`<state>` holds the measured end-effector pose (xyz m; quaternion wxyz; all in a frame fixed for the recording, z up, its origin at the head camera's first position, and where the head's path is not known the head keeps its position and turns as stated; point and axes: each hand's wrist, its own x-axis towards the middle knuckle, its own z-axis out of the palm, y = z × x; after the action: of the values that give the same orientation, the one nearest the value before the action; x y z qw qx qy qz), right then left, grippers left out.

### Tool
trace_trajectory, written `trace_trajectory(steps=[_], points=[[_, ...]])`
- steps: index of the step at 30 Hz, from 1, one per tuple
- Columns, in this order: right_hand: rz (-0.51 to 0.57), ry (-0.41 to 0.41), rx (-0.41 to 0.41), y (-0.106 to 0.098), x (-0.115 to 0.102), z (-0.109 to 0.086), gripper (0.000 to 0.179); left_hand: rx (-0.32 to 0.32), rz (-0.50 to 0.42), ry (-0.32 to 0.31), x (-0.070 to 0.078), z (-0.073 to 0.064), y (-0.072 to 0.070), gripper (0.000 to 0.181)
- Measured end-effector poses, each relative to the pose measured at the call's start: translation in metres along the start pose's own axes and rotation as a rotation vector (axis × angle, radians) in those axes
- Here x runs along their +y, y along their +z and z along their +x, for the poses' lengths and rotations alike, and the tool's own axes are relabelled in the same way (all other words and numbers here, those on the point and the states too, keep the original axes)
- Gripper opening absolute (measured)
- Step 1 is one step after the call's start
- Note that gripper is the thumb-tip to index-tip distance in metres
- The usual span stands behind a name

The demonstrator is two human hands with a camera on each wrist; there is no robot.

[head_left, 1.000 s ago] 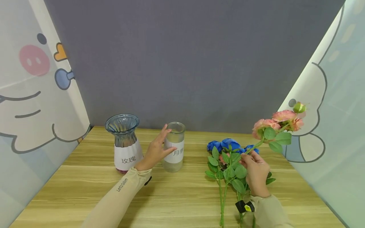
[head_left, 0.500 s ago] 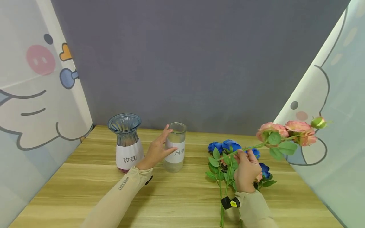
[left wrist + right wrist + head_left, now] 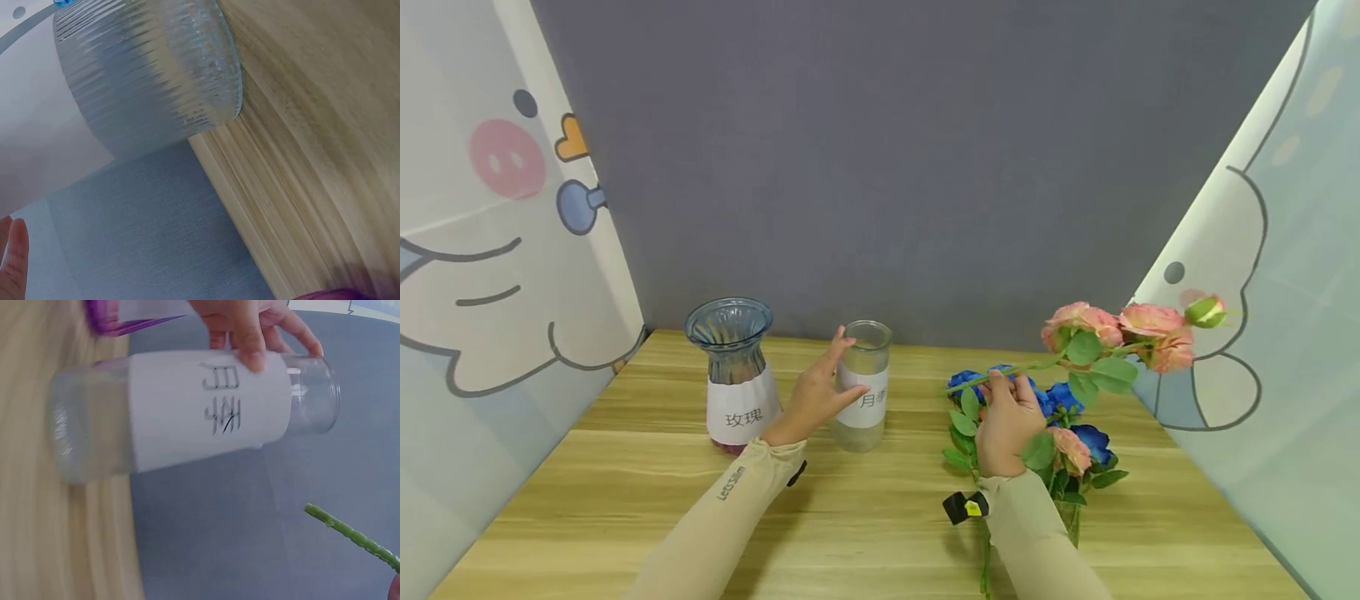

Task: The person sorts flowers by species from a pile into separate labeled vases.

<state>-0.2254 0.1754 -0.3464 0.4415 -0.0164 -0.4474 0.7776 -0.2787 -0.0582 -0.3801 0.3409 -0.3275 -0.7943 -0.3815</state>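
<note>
The right grip [image 3: 1011, 421] pinches the stem [image 3: 1032, 367] of the pink spray [image 3: 1097, 323], blooms [image 3: 1153, 320] out to its right, cut end [image 3: 314, 511] off to its left. The left grip [image 3: 808, 404] clasps the clear vase [image 3: 863, 415], which stands on the worktop [image 3: 850, 533] between the two. I'd tip that stem upright, end well above the rim [image 3: 869, 322], before lowering it.

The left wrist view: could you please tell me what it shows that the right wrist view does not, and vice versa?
Left wrist only: fine ridges on the clear vase and a small blue patch at the top edge.

Right wrist only: the characters on the label, the vase's rim and a green stem in the right hand.

Both: the vase, its label, the left hand, tabletop and grey backdrop.
</note>
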Motion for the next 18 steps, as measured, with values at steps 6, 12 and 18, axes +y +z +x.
trace_trajectory(steps=[6, 12, 18], points=[[0.056, -0.044, 0.011, 0.032, 0.002, -0.002, 0.014, -0.008, -0.017, -0.030, 0.002, 0.000, 0.001, 0.084], [0.050, 0.022, 0.005, 0.053, 0.002, -0.009, 0.030, -0.015, -0.040, -0.062, 0.004, -0.002, 0.004, 0.074], [0.087, 0.025, -0.009, 0.072, -0.005, -0.012, 0.028, -0.015, -0.039, -0.060, 0.003, -0.003, 0.003, 0.074]])
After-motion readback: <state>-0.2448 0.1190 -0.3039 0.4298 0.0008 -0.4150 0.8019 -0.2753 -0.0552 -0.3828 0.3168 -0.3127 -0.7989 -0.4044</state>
